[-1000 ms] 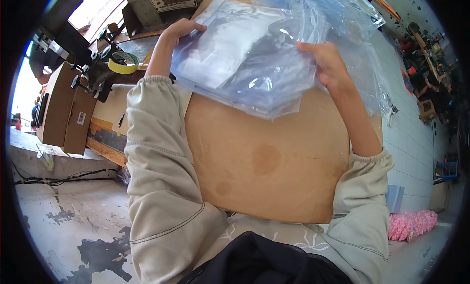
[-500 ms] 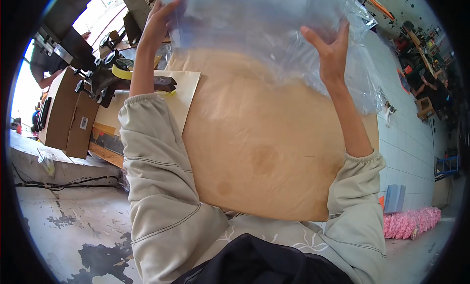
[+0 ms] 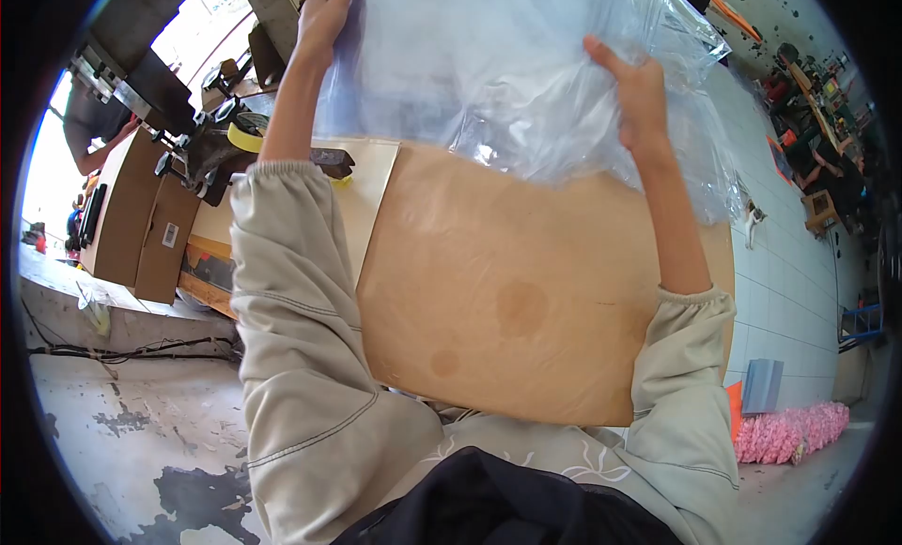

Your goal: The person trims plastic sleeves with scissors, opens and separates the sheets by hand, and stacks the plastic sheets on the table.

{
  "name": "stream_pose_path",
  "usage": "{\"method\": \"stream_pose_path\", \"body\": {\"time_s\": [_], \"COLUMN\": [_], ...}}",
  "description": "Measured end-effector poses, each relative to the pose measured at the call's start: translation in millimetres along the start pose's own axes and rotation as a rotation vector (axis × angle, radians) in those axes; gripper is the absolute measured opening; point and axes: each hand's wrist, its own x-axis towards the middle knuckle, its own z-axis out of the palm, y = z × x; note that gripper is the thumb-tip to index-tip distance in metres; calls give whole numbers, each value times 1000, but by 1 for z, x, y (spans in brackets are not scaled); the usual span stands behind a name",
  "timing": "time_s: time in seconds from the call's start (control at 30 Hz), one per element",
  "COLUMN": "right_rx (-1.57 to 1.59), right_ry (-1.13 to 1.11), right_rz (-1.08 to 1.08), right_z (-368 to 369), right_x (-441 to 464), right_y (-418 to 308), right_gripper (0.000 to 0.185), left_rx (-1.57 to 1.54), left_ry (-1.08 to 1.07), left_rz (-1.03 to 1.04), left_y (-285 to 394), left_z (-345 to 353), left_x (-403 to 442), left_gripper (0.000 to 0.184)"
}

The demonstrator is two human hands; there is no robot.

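Observation:
Clear plastic sheeting (image 3: pixel 432 66), folded or in layers, spans the far part of the brown-covered tabletop (image 3: pixel 526 263). My left hand (image 3: pixel 324 23) grips its left edge at the top of the view, with the fingertips partly cut off or hidden. At the right side my right hand (image 3: pixel 642 94) is closed on the plastic, thumb lying over it and the other fingers mostly hidden. Loose, crumpled film (image 3: pixel 695 141) hangs past the table's right edge.
Left of the table surface lie a cream board (image 3: pixel 371 183), a tape dispenser with yellow tape (image 3: pixel 244 137) and a cardboard box (image 3: pixel 164 240). Another person's arm (image 3: pixel 94 155) shows beyond the box. On the right floor are a cat (image 3: pixel 753 221) and a pink fluffy roll (image 3: pixel 794 432).
The plastic has come down and nearer to me, covering more of the left board. My left hand has shifted right and upward in view; the right hand's fingers have drawn in.

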Motion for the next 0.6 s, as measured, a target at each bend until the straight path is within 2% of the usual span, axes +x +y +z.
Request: {"method": "stream_pose_path", "body": {"time_s": [0.03,0.1,0.13,0.23,0.27,0.37,0.4,0.5,0.53,0.6], "right_rx": [48,145,126,135,183,204,190,122,122,122], "right_ry": [-45,-133,-108,-62,-70,-76,-77,-21,-29,-40], "right_rz": [113,330,362,457,489,591,626,636,641,646], "right_z": [-5,-13,-12,-8,-6,-2,-1,5,7,9], "right_x": [6,16,15,7,5,1,1,0,0,2], "right_y": [-1,-3,1,32,45,82,90,88,86,80], "right_gripper": [37,39,39,36,34,32,32,32,31,31], "left_rx": [146,435,555,543,530,497,479,1125,1154,1140], "left_ry": [-63,-187,-152,-360,-449,-588,-622,-738,-862,-979], "left_rz": [-7,-12,-14,-19,23,-105,-206,323,268,301], "left_y": [0,2,-7,-33,-47,-61,-70,-62,-47,-36], "left_z": [-1,2,8,9,7,-6,-10,-29,-34,-41], "left_x": [3,19,27,22,26,17,19,17,5,-33], "left_gripper": [49,80,78,71,61,53,53,56,59,66]}}
